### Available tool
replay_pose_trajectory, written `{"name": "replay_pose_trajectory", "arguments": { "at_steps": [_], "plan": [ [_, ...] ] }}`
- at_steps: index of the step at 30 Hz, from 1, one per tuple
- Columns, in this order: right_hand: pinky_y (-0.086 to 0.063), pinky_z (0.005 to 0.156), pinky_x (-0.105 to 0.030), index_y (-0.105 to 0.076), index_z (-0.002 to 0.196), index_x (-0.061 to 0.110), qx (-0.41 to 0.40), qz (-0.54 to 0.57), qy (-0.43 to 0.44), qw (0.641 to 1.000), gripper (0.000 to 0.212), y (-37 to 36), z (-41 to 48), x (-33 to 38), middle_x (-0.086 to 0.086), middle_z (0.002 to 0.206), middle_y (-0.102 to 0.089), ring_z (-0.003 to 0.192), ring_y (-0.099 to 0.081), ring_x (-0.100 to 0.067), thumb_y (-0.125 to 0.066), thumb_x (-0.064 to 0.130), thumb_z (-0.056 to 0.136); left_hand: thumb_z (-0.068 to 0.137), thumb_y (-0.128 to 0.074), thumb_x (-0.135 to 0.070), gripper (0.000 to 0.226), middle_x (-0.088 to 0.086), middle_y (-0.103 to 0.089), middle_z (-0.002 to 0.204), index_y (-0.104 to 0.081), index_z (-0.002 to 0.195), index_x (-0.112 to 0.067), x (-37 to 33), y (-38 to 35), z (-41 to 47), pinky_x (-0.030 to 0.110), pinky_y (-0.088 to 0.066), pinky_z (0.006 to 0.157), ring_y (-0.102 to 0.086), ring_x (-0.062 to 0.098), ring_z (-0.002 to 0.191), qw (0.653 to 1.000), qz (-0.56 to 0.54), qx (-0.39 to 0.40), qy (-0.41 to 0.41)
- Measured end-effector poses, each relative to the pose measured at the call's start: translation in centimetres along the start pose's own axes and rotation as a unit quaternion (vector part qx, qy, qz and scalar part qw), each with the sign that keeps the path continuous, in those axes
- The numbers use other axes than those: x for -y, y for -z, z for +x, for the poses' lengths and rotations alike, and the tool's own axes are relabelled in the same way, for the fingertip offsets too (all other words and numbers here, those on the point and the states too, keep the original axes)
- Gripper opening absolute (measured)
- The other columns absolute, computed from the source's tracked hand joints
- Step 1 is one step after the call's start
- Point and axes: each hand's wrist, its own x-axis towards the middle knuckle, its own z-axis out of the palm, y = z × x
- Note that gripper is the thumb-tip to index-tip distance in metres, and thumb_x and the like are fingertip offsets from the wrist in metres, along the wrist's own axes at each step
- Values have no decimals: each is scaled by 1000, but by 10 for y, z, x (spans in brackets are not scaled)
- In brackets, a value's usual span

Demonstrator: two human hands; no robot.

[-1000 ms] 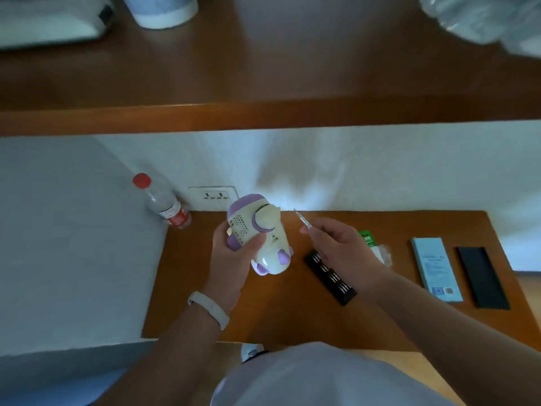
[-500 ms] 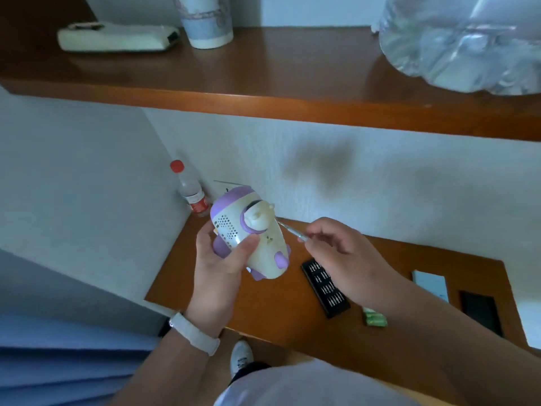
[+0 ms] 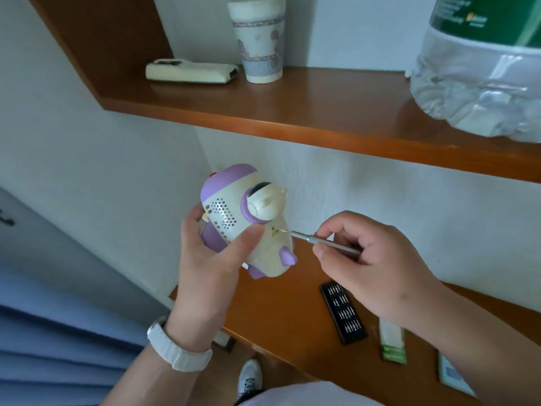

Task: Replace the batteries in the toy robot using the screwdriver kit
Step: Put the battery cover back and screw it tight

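Head view — one toy robot gripped by left hand, right hand pinching one screwdriver

Brown wooden desk: black rectangular bit tray, green-ended battery pack beside it. Pale blue card near right edge.
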Motion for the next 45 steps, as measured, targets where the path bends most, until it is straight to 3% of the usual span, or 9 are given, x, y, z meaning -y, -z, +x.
{"name": "replay_pose_trajectory", "arguments": {
  "at_steps": [4, 9, 13, 17, 24, 29, 34, 41, 45],
  "plan": [
    [-34, 45, -9, -66, 84, 32, -19, -23, 29, 999, 6, 11, 5, 18, 7, 57, -54, 48, -50, -8, -62, 35, 84, 62, -83, -56, 94, -5, -73, 115, -40, 140, -26, -24, 4, 3, 41, -62, 79, -72, 22, 106, 999, 8, -10, -31],
    [-33, 44, -3, -71, 86, 27, -46, -68, 62, 995, 8, 25, 7, 42, 20, 55, -53, 50, -53, -3, -68, 34, 83, 66, -80, -56, 89, -9, -73, 114, -39, 140, -26, -47, 5, 5, 35, -63, 75, -72, 18, 106, 998, 21, -3, -67],
    [-33, 40, -11, -72, 86, 28, -63, -99, 66, 991, 13, 31, 8, 54, 10, 59, -55, 48, -50, -11, -64, 38, 81, 64, -80, -57, 86, -12, -73, 110, -41, 136, -27, -55, 6, 5, 26, -60, 67, -73, 15, 101, 996, 26, -2, -85],
    [-34, 40, -17, -73, 86, 28, -64, -106, 58, 991, 16, 32, 8, 58, 7, 59, -57, 48, -50, -17, -63, 39, 80, 61, -82, -57, 87, -8, -72, 112, -42, 134, -32, -56, 5, 4, 24, -60, 69, -71, 17, 106, 996, 29, 7, -80],
    [-35, 48, -3, -76, 87, 23, -60, -112, 61, 990, 15, 30, 5, 57, 29, 55, -51, 57, -55, 3, -65, 33, 82, 62, -82, -58, 88, -8, -70, 114, -41, 136, -33, -54, 2, 0, 23, -60, 70, -70, 16, 109, 996, 36, 12, -83],
    [-37, 48, -5, -76, 88, 22, -56, -122, 72, 988, 18, 28, 4, 58, 27, 57, -52, 60, -57, -2, -63, 34, 83, 62, -82, -58, 91, -7, -71, 116, -38, 138, -34, -53, 1, -2, 21, -59, 71, -70, 16, 108, 995, 43, 8, -87],
    [-35, 52, 1, -76, 89, 20, -52, -118, 78, 989, 15, 25, 5, 56, 32, 61, -50, 63, -56, 12, -67, 29, 84, 63, -81, -59, 94, -4, -69, 120, -34, 140, -34, -55, 2, -2, 22, -59, 73, -70, 16, 110, 994, 58, 4, -96],
    [-36, 52, 0, -76, 90, 21, -49, -108, 74, 990, 20, 22, 8, 54, 31, 61, -51, 64, -57, 11, -61, 33, 83, 67, -80, -55, 93, 0, -68, 123, -32, 142, -30, -55, 1, -1, 37, -63, 78, -69, 22, 113, 992, 70, 14, -102],
    [-36, 53, 1, -76, 90, 20, -48, -102, 71, 991, 21, 22, 8, 51, 32, 61, -50, 64, -57, 12, -61, 33, 83, 66, -79, -54, 91, 0, -68, 122, -32, 141, -31, -53, -2, -1, 32, -62, 77, -68, 21, 113, 993, 69, 18, -98]
  ]
}}
